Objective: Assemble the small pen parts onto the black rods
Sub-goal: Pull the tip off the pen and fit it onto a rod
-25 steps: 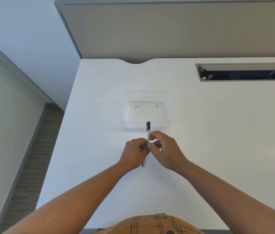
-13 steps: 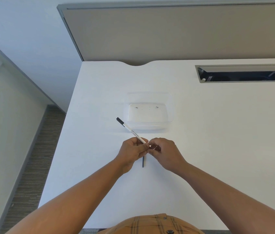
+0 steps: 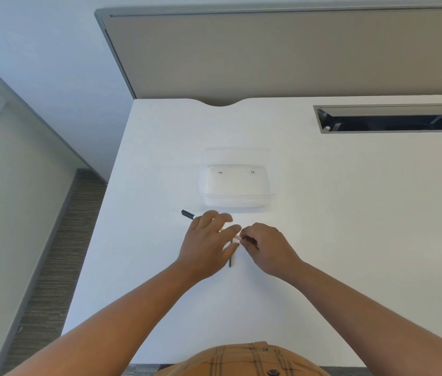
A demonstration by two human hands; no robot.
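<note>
Pinching the slim white pen barrel (image 3: 237, 237) at its near end with my right hand (image 3: 267, 246), left hand (image 3: 209, 240) loosely spread over it, black cap (image 3: 187, 214) pointing up-left, short black rod (image 3: 230, 263) lying on the white desk (image 3: 323, 213) just below.

Two bare forearms, no sleeves, watches, rings or bands anywhere from elbow to knuckle. Left hand (image 3: 206, 246) and right hand (image 3: 267, 249) both uncovered, no gloves. At 6 o'clock, along the bottom edge of the view, a bulge of shirt (image 3: 244, 360) in orange-tan cloth crossed by a plaid of thin dark lines with fainter pale ones between. Two small dark round buttons on the shirt, one near its top right, one at the very bottom edge.
</note>
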